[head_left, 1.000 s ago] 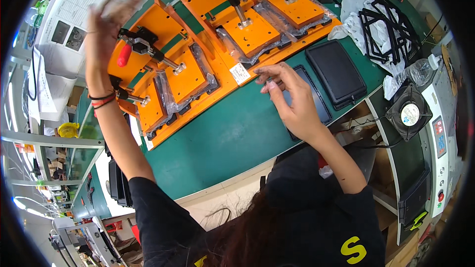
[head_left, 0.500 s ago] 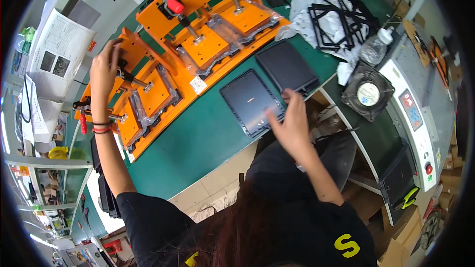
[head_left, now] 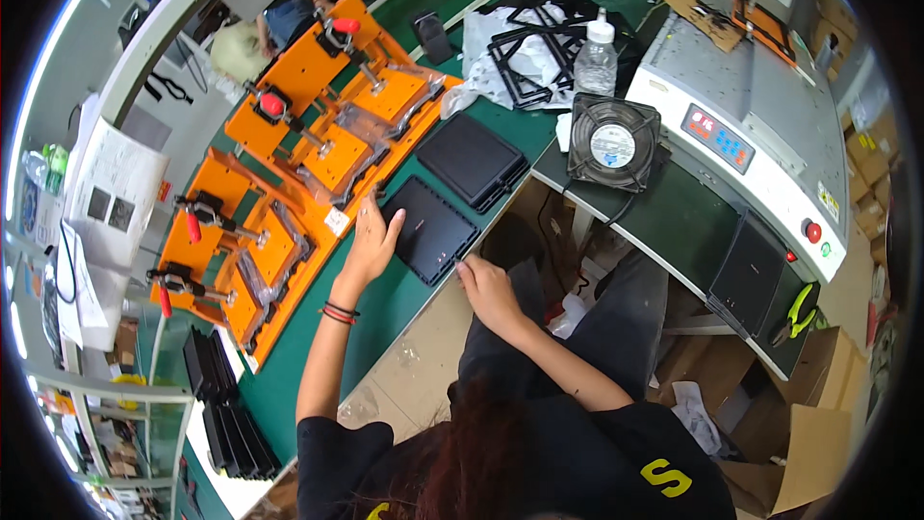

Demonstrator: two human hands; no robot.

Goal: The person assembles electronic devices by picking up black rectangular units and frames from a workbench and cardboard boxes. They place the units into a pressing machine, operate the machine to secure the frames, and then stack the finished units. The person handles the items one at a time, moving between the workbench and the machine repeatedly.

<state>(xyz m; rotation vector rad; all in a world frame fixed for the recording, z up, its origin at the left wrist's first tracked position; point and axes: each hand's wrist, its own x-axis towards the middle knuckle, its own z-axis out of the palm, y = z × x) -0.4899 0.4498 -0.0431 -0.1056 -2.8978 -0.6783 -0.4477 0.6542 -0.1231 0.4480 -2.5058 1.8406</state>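
A flat black rectangular panel point(head_left: 428, 229) with a raised, notched rim lies on the green bench near its front edge. My left hand point(head_left: 371, 243) is at the panel's left side, fingers stretched out and thumb apart. At the near right edge of the panel, my right hand point(head_left: 489, 291) has its fingers curled, with the fingertips at the rim; its grip is partly hidden. Just beyond lie more black panels, apparently stacked point(head_left: 472, 159). To the left stands an orange clamping fixture point(head_left: 332, 221) with red-handled toggle clamps and clear film strips under its blocks.
A black square fan point(head_left: 613, 144) and clear bottle point(head_left: 597, 63) stand on the right. Black frames point(head_left: 525, 63) lie on white plastic behind. A white-grey machine point(head_left: 736, 140) with a display, another black panel point(head_left: 749, 270) and green-handled cutters point(head_left: 797, 313) are farther right. Black parts point(head_left: 231, 414) sit lower left.
My left hand has come down from the fixture's clamp to the panel's left side. My right hand has drawn back from over the panel to its near edge. The view has shifted to the right.
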